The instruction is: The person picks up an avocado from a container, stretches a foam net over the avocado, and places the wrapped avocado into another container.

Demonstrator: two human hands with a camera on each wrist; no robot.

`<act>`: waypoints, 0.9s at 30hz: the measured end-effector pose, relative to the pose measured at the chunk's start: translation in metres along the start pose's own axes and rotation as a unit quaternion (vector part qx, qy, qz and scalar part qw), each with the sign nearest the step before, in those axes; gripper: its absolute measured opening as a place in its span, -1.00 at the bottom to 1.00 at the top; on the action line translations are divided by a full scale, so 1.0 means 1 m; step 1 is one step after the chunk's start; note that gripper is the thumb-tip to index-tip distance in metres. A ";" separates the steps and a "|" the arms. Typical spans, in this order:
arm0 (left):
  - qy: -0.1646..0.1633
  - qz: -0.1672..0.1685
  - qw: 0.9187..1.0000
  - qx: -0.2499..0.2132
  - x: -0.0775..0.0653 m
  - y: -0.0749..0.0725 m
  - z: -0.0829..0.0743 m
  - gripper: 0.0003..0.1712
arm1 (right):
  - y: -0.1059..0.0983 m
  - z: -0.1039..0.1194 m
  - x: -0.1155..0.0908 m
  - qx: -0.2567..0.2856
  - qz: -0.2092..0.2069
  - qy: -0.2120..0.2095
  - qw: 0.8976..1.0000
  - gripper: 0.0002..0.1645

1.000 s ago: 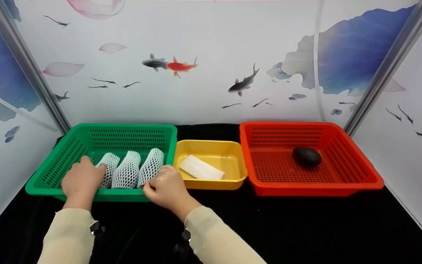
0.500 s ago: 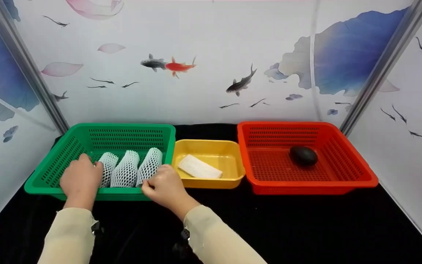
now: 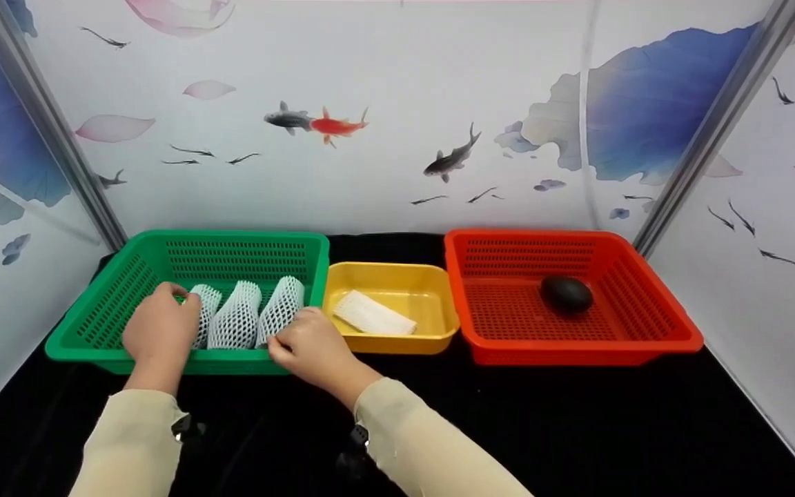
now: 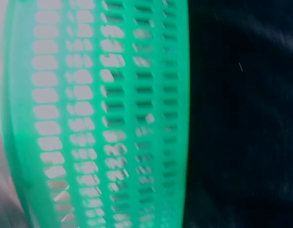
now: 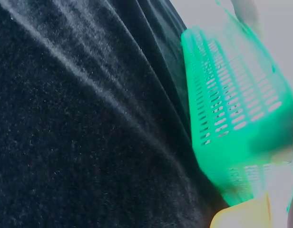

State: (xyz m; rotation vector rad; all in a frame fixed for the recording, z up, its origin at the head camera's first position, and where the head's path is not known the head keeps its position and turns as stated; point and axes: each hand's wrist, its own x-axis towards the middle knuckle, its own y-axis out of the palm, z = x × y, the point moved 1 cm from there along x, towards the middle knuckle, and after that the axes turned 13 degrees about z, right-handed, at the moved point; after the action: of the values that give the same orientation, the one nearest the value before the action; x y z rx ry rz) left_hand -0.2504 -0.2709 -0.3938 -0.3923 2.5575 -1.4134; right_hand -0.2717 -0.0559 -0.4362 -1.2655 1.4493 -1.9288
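Observation:
Three white foam net sleeves stand side by side in the green basket (image 3: pixel 252 239), leaning up from its front wall. My left hand (image 3: pixel 161 328) reaches over the front rim, its thumb overlapping the left foam net sleeve (image 3: pixel 206 304); its fingertips are hidden, so I cannot tell whether it grips that sleeve. The middle foam net sleeve (image 3: pixel 236 321) stands untouched between my hands. With bent fingers, my right hand (image 3: pixel 315 348) pinches the lower end of the right foam net sleeve (image 3: pixel 281 310) at the rim. The left wrist view shows mostly the basket's slotted wall (image 4: pixel 127 109).
Beside the green basket sits a yellow tray (image 3: pixel 432 276) with a flattened white foam net (image 3: pixel 374 314) in it. Further right, a red basket (image 3: pixel 528 238) holds a dark egg-shaped fruit (image 3: pixel 566 294). Black cloth (image 3: pixel 577 421) covers the table, and printed panels (image 3: pixel 397 69) enclose it.
My left hand has shifted slightly right and its index finger now arches higher beside the left sleeve. My right hand stays at the right sleeve. The head view has turned a little to the right.

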 end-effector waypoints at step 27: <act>0.122 0.010 0.992 -0.006 -0.032 0.049 -0.064 -0.65 | -0.061 -0.056 -0.075 0.019 -0.073 -0.025 0.997 -0.92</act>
State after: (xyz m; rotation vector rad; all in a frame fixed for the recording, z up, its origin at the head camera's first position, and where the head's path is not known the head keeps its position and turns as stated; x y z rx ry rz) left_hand -0.2451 -0.1847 -0.4009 -0.2043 2.7518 -1.5261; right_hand -0.2696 0.0539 -0.4144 -1.4269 1.3222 -1.9909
